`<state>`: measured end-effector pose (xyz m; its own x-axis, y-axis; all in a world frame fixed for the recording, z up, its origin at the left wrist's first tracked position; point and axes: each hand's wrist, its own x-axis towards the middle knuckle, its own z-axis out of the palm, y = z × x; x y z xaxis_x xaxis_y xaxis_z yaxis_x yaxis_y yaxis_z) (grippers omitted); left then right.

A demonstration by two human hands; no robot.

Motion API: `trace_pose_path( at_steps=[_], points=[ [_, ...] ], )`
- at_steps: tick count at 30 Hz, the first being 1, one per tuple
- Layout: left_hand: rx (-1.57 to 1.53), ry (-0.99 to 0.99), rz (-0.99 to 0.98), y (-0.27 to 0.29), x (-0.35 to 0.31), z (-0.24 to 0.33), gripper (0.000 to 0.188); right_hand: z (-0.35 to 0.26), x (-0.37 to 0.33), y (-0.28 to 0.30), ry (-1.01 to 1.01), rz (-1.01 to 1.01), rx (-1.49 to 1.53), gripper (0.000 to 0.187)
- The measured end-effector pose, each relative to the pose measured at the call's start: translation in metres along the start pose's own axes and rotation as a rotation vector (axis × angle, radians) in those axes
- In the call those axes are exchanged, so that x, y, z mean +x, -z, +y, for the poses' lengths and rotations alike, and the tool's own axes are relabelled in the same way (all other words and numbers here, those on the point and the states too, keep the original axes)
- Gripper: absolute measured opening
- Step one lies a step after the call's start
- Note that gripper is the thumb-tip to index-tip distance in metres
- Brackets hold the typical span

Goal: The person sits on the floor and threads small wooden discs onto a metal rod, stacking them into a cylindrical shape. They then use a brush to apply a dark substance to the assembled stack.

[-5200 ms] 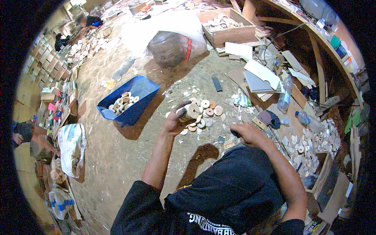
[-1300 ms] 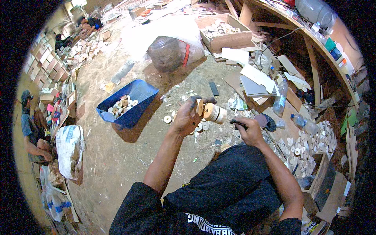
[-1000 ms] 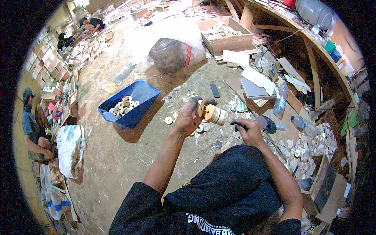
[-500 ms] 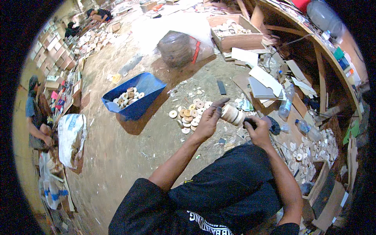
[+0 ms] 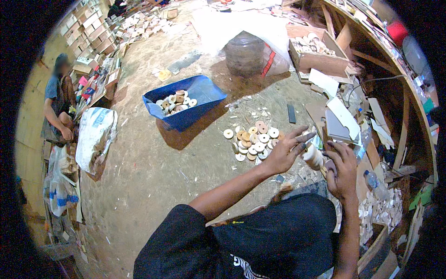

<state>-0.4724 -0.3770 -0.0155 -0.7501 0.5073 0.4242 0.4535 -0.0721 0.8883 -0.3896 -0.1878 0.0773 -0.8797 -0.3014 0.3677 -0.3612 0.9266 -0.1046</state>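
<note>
A short stack of pale wooden discs (image 5: pixel 313 158) sits between my two hands. My left hand (image 5: pixel 285 152) is at the stack's left end, fingers stretched and apart, the thumb close to the discs; whether it touches them I cannot tell. On the other side, my right hand (image 5: pixel 343 171) curls its fingers and thumb around a small flat grey-brown piece (image 5: pixel 330 166) by the stack's near end. What supports the stack is hidden. Left of my left hand, a loose pile of round wooden discs with centre holes (image 5: pixel 253 143) lies on the floor.
A blue scoop-shaped bin (image 5: pixel 186 116) holds more discs. Beyond stand a dark, round-sided container (image 5: pixel 244 55) and a wooden box of pieces (image 5: pixel 320 60). Boards (image 5: pixel 341 116), a plastic bottle (image 5: pixel 371 179) and scraps crowd the right. At left, another person (image 5: pixel 55 102) sits near a white sack (image 5: pixel 96 139).
The view has shifted, so the scene sits further right. My right hand has moved from a pinch at the stack's end to fingers arched above the flat piece. My left fingers stay extended.
</note>
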Motion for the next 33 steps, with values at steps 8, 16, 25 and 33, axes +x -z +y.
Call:
trace_pose_path(
  at_steps=[8, 16, 25, 33],
  points=[
    [-0.116, 0.005, -0.044, 0.009, 0.012, 0.000, 0.038, 0.003, -0.009, -0.021, -0.202, -0.516, -0.257, 0.023],
    [0.194, 0.079, -0.104, 0.047, 0.003, -0.071, 0.049, 0.017, -0.008, -0.043, -0.461, -0.330, 0.348, 0.037],
    [1.677, 0.519, 0.079, 0.349, -0.134, -0.194, 0.031, 0.067, -0.035, -0.005, -0.489, 0.177, 0.297, 0.018],
    [1.737, 0.823, -0.145, 0.229, -0.238, -0.083, 0.014, 0.088, -0.064, 0.003, -0.603, 0.170, 0.318, 0.023]
  ],
)
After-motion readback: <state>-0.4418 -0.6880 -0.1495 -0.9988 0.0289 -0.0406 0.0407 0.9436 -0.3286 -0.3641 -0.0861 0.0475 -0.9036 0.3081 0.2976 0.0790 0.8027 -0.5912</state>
